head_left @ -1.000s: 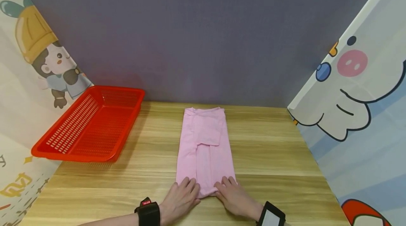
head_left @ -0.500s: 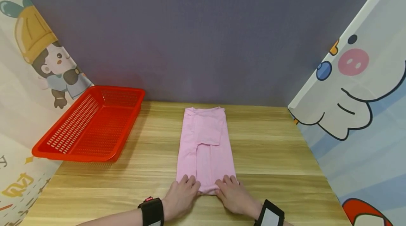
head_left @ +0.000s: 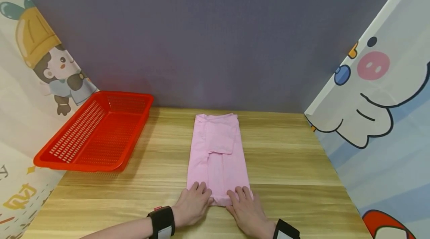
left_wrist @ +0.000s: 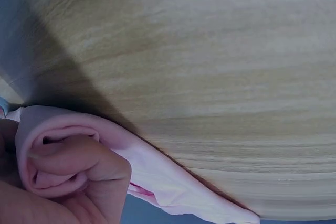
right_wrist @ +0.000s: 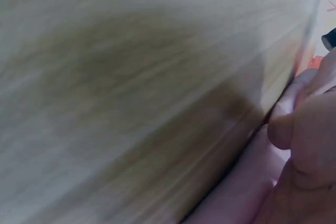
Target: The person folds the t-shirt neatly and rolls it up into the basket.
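Observation:
A pink garment (head_left: 220, 164), folded into a long strip, lies on the wooden table with a squarish flap near its far end. Its near end is turned up into a small roll. My left hand (head_left: 193, 203) grips the roll's left end, fingers curled over the top. The left wrist view shows the coiled layers of the garment (left_wrist: 79, 121) end-on, with a digit bent against them. At the roll's right end, my right hand (head_left: 248, 209) holds the cloth with curled fingers. In the right wrist view, part of that hand (right_wrist: 310, 140) hides much of the garment (right_wrist: 231, 192).
A red perforated basket (head_left: 115, 134) stands on the left of the table (head_left: 285, 157). A dark grey panel (head_left: 215, 37) rises behind the table's far edge. Printed cartoon sheets line the left side (head_left: 20, 119) and the right side (head_left: 379, 127).
The rolled near edge shows more plainly between my hands and has moved slightly away from me. My right hand has shifted a little. The basket and the garment's far end stay put.

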The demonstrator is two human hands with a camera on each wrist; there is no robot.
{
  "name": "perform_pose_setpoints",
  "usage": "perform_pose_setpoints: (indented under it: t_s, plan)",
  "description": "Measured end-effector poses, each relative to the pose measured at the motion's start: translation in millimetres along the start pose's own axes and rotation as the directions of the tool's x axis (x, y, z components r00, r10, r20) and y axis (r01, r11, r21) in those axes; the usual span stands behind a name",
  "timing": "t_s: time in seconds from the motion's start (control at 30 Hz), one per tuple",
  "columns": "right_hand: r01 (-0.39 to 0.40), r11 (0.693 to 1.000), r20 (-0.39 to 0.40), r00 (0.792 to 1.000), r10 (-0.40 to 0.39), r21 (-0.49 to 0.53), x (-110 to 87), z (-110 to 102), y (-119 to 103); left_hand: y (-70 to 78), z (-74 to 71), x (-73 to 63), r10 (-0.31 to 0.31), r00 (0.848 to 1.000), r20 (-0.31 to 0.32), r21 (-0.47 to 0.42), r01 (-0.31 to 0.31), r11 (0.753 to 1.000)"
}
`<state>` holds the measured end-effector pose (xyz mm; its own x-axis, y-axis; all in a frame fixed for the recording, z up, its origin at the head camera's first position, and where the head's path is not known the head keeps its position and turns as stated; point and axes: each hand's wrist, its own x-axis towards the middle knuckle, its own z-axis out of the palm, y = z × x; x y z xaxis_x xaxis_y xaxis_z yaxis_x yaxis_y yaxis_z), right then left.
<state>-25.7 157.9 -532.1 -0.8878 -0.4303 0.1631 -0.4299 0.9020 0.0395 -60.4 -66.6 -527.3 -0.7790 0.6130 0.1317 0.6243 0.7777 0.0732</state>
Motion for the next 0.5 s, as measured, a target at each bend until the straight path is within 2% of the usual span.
perform_pose_setpoints:
  t_s: [0.07, 0.17, 0.27, 0.4, 0.5]
  plan:
    - [0.028, 0.999, -0.054, 0.998, -0.029, -0.017, 0.5, 2.4, 2.0, 0.1, 0.2, -0.6, 0.004, 1.000, -0.008, 0.009, -0.004, 1.000]
    - [0.080, 0.997, -0.133, 0.988, -0.080, -0.002, 3.1, 5.1, 6.5, -0.2, 2.4, -3.3, 0.031, 0.998, -0.054, 0.074, -0.027, 0.997]
    - [0.116, 0.991, -0.127, 0.986, -0.107, 0.067, 7.7, 5.4, 11.7, -1.6, 6.0, -6.8, 0.086, 0.988, -0.125, 0.210, -0.058, 0.976]
    - [0.103, 0.979, 0.016, 0.994, -0.107, 0.174, 16.3, -2.2, 16.4, -3.5, 10.8, -10.1, 0.149, 0.968, -0.202, 0.368, -0.066, 0.928]
    - [0.063, 0.967, 0.145, 0.984, -0.101, 0.246, 23.0, -12.4, 17.9, -4.1, 13.1, -10.5, 0.163, 0.957, -0.238, 0.405, -0.055, 0.913]
